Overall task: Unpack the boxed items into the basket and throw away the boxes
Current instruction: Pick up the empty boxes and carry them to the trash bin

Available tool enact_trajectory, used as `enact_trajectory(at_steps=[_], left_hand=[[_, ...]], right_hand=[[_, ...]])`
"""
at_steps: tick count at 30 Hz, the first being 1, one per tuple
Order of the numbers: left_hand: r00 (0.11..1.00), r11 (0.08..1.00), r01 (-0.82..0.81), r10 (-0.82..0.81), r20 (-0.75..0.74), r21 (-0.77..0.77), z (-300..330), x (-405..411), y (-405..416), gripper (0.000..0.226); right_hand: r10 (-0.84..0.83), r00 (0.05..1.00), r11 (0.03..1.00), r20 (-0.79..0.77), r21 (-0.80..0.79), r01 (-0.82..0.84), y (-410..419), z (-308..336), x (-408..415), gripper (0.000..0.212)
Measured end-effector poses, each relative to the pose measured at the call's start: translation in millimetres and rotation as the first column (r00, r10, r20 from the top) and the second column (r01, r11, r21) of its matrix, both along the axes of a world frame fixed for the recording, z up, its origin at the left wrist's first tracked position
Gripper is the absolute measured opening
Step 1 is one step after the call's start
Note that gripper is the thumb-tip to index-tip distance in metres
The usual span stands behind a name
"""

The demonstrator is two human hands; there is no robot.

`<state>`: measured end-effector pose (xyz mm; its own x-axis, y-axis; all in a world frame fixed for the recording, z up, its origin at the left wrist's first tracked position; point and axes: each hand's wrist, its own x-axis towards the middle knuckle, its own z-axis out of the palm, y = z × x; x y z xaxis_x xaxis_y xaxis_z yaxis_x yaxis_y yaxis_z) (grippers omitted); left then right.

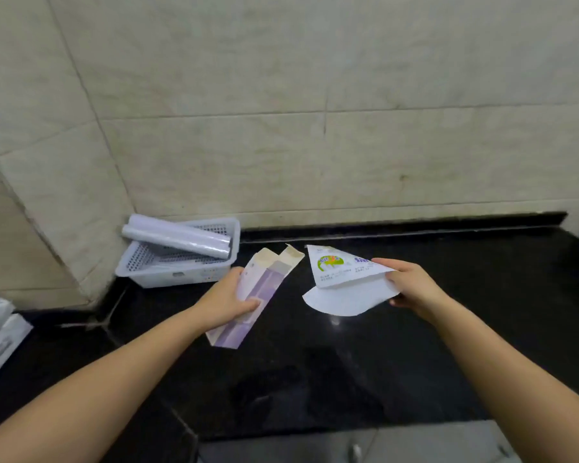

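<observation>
Boxes were both off the worktop [315,362], right of the basket [181,275]: our left hand [228,300] clamped the purple box [248,295], our right hand [411,282] the white box [341,279], flattened, we judged, for binning. Two rolls [178,237] lay in the basket.

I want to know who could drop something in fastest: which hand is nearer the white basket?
Left. The left hand, holding the purple box, is just right of the basket; the right hand is farther right.
</observation>
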<state>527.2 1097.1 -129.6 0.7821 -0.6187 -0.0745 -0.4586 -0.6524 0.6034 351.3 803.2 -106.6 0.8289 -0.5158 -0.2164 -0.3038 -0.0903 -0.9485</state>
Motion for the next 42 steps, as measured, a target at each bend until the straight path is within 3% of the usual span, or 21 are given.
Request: enact_trajectory(at_steps=[6, 10, 14, 21, 25, 29, 32, 37, 40, 42], left_hand=[[0.953, 0.953, 0.302, -0.302, -0.033, 0.008, 3.4, -97.0, -130.1, 0.067], [0.883, 0.888, 0.459, -0.460, -0.098, -0.028, 1.4, -194.6, -217.8, 0.063], [0.772, 0.796, 0.602, -0.601, -0.206, -0.068, -13.8, -338.1, -300.2, 0.058], [0.397, 0.425, 0.895, -0.897, -0.191, -0.134, -43.1, -648.8, -374.0, 0.050], [0.151, 0.173, 0.975, -0.976, -0.154, -0.136, -53.7, -780.5, -384.0, 0.045], [-0.011, 0.017, 0.991, -0.979, -0.202, -0.134, -66.1, -877.4, -398.0, 0.044], [-0.077, -0.045, 0.990, -0.967, -0.245, -0.134, -75.8, -933.2, -411.9, 0.039], [-0.166, -0.149, 0.986, -0.940, -0.297, -0.079, -99.2, -1016.0, -434.9, 0.050], [-0.171, -0.174, 0.984, -0.900, -0.400, -0.029, -128.8, -1058.4, -435.0, 0.046], [-0.147, -0.168, 0.986, -0.866, -0.478, 0.000, -154.4, -1085.2, -432.9, 0.051]], right_hand=[[-0.396, 0.917, 0.918, 0.054, 0.006, 0.396, -50.6, 0.7, -187.3, 0.041], [-0.640, 0.768, 0.768, -0.017, 0.014, 0.640, -66.1, -11.5, -338.3, 0.042], [-0.795, 0.600, 0.606, -0.090, -0.076, 0.792, -54.6, -22.4, -513.4, 0.039], [-0.946, 0.260, 0.275, -0.194, -0.055, 0.960, 18.6, -45.5, -777.4, 0.043], [-0.968, 0.061, 0.070, -0.243, -0.029, 0.997, 63.2, -59.2, -865.8, 0.043], [-0.956, -0.071, -0.064, -0.285, -0.035, 0.997, 88.2, -67.5, -932.1, 0.047], [-0.949, -0.148, -0.140, -0.279, -0.051, 0.989, 88.4, -69.8, -974.1, 0.049], [-0.930, -0.227, -0.195, -0.289, -0.136, 0.971, 85.2, -90.1, -1037.1, 0.045], [-0.908, -0.228, -0.170, -0.352, -0.188, 0.967, 86.8, -121.1, -1072.9, 0.045], [-0.887, -0.181, -0.094, -0.424, -0.218, 0.971, 83.7, -151.1, -1102.1, 0.050]])
